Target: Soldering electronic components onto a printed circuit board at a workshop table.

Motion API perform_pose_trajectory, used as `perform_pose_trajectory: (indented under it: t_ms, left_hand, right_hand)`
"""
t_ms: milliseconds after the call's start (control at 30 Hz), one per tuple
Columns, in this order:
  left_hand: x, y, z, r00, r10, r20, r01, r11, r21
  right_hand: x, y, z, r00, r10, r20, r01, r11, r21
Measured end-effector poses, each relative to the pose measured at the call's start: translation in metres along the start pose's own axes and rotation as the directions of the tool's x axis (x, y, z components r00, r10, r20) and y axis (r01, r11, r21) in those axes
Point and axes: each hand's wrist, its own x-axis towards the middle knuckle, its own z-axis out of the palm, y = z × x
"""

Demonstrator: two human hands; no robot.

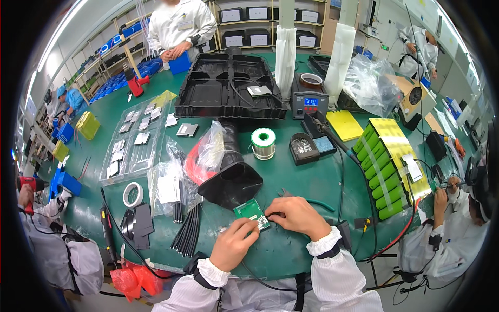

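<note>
My left hand grips the lower edge of a small green circuit board, which is tilted above the green table. At the board's right edge, the fingers of my right hand are pinched together. Something small and dark shows at those fingertips, too little of it to name. Just beyond the board opens the wide black mouth of a fume duct. Behind my right hand lies a tool with a green handle, partly hidden. Black cables lie in a bundle left of my left hand.
Solder spool, soldering station and tip-cleaning box stand beyond my hands. A green battery pack sits at right. At left are a clear tray of small boards, a tape roll and a screwdriver. Co-workers flank the table.
</note>
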Motion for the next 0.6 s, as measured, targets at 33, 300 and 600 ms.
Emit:
perform_pose_trajectory:
  t_ms: [33, 300, 600]
  left_hand:
    - [-0.002, 0.001, 0.0, 1.0, 0.001, 0.021, -0.001, 1.0, -0.005]
    - [-0.004, 0.003, 0.002, 0.994, 0.007, 0.106, -0.004, 1.0, -0.03]
    - [0.005, -0.001, -0.002, 0.986, 0.048, 0.158, -0.034, 0.995, -0.089]
  right_hand:
    - [0.0, -0.002, 0.001, 1.0, -0.011, 0.004, 0.011, 0.998, -0.058]
    - [-0.01, -0.002, 0.008, 0.998, -0.015, -0.066, -0.004, 0.961, -0.276]
    - [-0.028, -0.018, 0.009, 0.988, -0.003, -0.156, -0.059, 0.917, -0.394]
